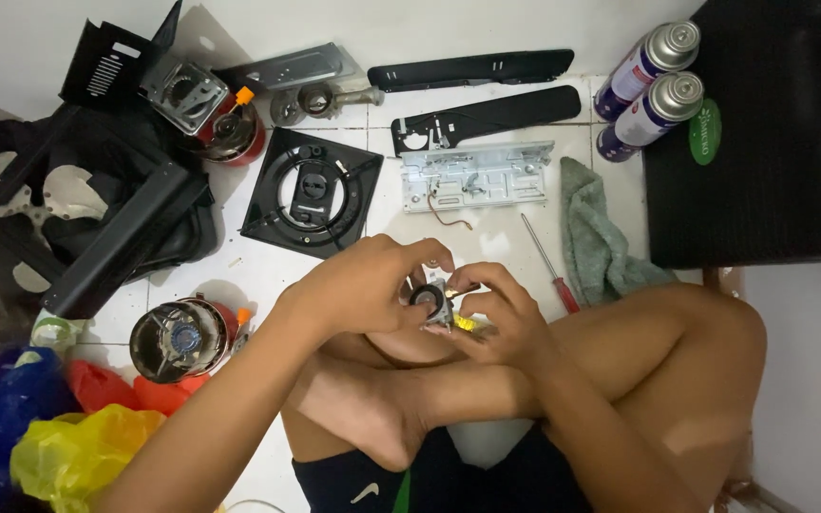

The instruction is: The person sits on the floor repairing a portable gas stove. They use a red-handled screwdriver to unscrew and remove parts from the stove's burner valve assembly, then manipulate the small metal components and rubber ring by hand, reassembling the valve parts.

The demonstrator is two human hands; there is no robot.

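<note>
I sit cross-legged on a white tiled floor. My left hand [363, 280] and my right hand [501, 313] meet over my legs and both grip a small metal valve part [432, 302] with a dark round knob and a yellow piece beneath it. Fingertips of both hands pinch it from either side. A red-handled screwdriver [548, 266] lies on the tiles just right of my right hand.
A black square burner plate [311, 195] and a silver metal bracket [477, 176] lie ahead. Two black strips [472, 68], two gas canisters [643, 90], a grey-green rag [596, 233], a black case [762, 133], round burner heads [178, 339] and coloured plastic bags [68, 446] surround me.
</note>
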